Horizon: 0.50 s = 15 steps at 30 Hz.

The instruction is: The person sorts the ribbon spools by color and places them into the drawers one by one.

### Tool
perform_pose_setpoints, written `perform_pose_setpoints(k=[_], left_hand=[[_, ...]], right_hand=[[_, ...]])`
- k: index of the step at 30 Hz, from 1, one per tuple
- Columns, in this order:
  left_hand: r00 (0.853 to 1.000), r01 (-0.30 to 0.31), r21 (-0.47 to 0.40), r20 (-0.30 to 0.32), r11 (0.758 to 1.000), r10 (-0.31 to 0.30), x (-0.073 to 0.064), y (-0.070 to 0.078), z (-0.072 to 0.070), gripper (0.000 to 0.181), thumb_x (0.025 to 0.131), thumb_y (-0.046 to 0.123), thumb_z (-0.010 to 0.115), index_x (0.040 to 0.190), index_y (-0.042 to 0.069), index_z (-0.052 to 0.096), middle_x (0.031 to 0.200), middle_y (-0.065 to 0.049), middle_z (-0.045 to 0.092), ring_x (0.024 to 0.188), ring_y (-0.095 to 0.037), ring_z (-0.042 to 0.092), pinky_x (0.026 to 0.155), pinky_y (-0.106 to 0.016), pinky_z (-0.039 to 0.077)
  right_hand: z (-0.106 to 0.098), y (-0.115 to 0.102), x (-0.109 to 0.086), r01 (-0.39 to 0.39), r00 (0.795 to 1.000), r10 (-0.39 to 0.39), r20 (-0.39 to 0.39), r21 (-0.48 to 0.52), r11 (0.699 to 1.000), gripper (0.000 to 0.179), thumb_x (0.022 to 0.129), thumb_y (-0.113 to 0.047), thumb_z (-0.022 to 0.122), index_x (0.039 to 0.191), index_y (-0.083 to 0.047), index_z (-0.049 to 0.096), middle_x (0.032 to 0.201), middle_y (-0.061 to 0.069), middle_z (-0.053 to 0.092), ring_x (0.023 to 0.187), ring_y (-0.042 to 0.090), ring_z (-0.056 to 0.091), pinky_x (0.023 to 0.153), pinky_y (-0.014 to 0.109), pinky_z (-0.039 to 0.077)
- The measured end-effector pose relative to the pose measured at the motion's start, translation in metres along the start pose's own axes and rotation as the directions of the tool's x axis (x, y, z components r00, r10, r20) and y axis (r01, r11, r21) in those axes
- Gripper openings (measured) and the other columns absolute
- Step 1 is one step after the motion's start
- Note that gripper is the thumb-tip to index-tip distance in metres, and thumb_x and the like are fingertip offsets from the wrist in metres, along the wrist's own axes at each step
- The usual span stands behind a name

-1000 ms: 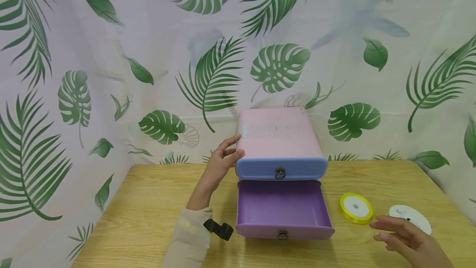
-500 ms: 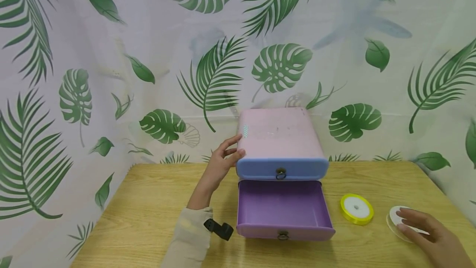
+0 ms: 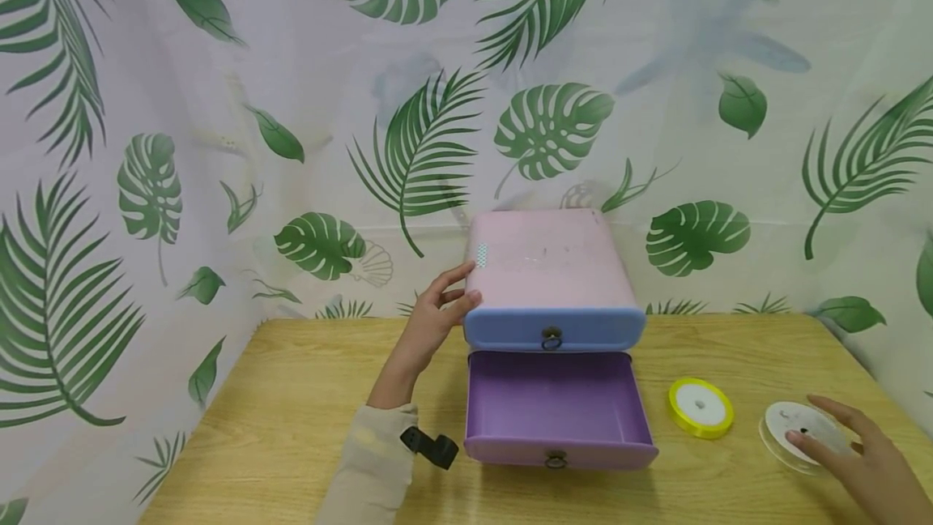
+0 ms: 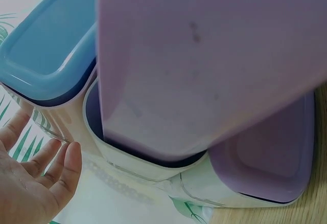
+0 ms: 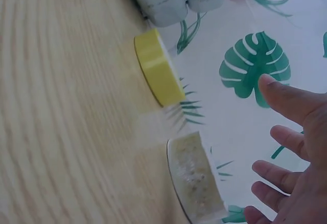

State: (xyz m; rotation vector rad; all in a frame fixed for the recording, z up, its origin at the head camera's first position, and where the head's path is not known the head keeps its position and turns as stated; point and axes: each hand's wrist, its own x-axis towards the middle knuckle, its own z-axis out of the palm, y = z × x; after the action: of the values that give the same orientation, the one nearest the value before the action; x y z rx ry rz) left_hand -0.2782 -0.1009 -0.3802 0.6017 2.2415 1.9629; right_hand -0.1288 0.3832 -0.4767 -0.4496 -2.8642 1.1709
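A small drawer cabinet (image 3: 550, 262) with a pink top stands on the table, its blue upper drawer (image 3: 510, 329) closed. Below that, a purple drawer (image 3: 557, 411) is pulled out with nothing inside. My left hand (image 3: 430, 322) rests against the cabinet's left side, thumb and fingertips at the upper edge; its fingers (image 4: 69, 168) look relaxed in the left wrist view. To the right, my right hand (image 3: 871, 452) hovers with thumb and fingers spread above a white spool (image 3: 794, 424). The right wrist view has that spool (image 5: 194, 175) lying apart from the fingers.
A yellow-rimmed spool (image 3: 700, 407) lies between the cabinet and the white spool. Under the pulled-out drawer, the left wrist view has another purple drawer (image 4: 271, 152), closed. A leaf-patterned cloth (image 3: 291, 104) hangs behind the wooden table (image 3: 291, 395).
My right hand has moved right, over the white spool, and its thumb and fingers have spread wider. My left hand stays at the cabinet; the drawers have not moved.
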Motion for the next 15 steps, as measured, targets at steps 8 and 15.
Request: perform_pose_setpoints(k=[8,15], left_hand=[[1.0,0.007,-0.006,-0.001,1.0,-0.007,0.0,-0.001,0.0,0.052,0.096,0.026,0.058,0.146,0.027,0.043,0.154,-0.002,0.033,0.134,-0.029,0.043,0.095,-0.043,0.049],[1.0,0.004,-0.003,-0.001,1.0,-0.004,0.001,-0.002,-0.001,0.053,0.095,0.028,0.06,0.145,0.027,0.044,0.154,-0.002,0.034,0.133,-0.028,0.043,0.095,-0.043,0.05]], right_hand=[[0.005,0.02,0.01,0.089,0.995,-0.085,0.043,-0.105,0.99,0.085,0.094,-0.042,0.059,0.144,0.015,0.02,0.139,0.049,0.018,0.123,0.067,0.019,0.096,0.077,0.019],[0.012,0.029,0.014,0.101,0.995,-0.1,0.018,-0.171,0.98,0.087,0.092,-0.045,0.062,0.14,0.017,0.024,0.135,0.048,0.023,0.119,0.065,0.023,0.095,0.075,0.021]])
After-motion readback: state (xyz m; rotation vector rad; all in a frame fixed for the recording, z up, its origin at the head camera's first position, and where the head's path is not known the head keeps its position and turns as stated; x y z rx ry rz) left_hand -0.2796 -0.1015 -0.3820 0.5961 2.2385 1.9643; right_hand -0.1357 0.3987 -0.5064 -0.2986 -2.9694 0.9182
